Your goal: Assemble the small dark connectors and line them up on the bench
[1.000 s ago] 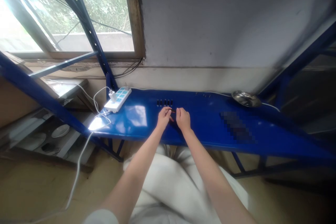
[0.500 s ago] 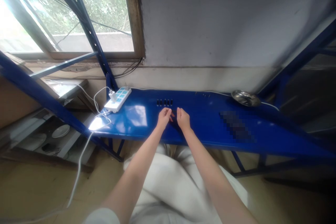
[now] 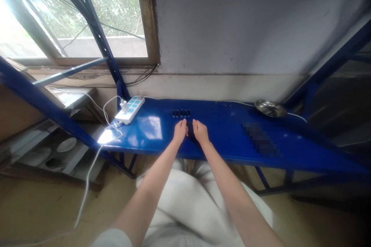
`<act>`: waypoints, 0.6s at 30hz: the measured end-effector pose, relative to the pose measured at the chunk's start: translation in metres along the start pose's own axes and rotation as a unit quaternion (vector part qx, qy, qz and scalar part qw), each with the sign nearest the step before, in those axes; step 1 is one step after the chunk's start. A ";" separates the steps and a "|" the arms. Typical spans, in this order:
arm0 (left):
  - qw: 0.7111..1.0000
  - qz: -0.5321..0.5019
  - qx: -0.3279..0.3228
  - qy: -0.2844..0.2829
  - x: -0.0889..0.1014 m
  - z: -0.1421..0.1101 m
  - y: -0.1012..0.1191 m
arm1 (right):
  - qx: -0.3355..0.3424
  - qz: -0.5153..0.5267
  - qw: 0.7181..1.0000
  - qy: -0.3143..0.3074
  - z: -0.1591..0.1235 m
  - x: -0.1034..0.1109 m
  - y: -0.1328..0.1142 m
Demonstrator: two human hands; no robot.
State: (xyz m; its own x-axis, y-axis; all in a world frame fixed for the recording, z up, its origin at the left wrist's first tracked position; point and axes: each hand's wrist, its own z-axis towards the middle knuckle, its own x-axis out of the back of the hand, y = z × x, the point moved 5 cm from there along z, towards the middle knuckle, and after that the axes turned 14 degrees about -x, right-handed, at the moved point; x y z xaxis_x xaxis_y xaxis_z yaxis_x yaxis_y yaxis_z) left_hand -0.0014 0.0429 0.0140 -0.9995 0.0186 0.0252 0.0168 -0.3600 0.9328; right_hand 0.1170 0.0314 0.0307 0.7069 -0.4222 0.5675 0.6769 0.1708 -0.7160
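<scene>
My left hand (image 3: pixel 180 131) is closed over the blue table (image 3: pixel 224 139), its thumb and fingers pressed together. Just to its right my right hand (image 3: pixel 200 131) is closed in a like pinch, with a narrow gap between the two. A dark patch shows in that gap, but I cannot make out what either hand holds. Beyond my fingertips several small black cylinders (image 3: pixel 181 113) with pale ends stand in a short row, apart from both hands.
A white power strip (image 3: pixel 130 110) with a plugged-in charger lies at the table's left end. At the back right sits a shiny metal dish (image 3: pixel 270 108), with a blurred-out dark object (image 3: pixel 261 139) before it. Tiny bits (image 3: pixel 228 105) lie near the back edge. Blue frame posts flank the table.
Both hands have shifted slightly, and the right one has come a little to the left. The left hand's lower fingers are more curled in now. The row of cylinders stays put.
</scene>
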 end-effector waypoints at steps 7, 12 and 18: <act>0.999 -0.041 -0.022 -0.004 -0.002 0.003 0.005 | -0.045 0.025 0.998 0.035 0.003 0.006 0.008; 0.998 -0.010 -0.043 -0.045 -0.004 0.003 0.005 | -0.041 0.011 0.999 0.024 0.003 0.005 0.008; 0.999 0.011 -0.036 -0.021 -0.003 0.004 -0.003 | -0.027 -0.007 0.999 0.023 0.002 0.004 0.004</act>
State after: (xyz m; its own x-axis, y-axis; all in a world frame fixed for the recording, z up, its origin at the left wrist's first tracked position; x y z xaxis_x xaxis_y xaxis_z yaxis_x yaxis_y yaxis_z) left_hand 0.0016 0.0474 0.0129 -0.9968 0.0490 0.0631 0.0363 -0.4266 0.9037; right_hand 0.1227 0.0323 0.0306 0.6865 -0.4654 0.5587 0.6731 0.1161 -0.7303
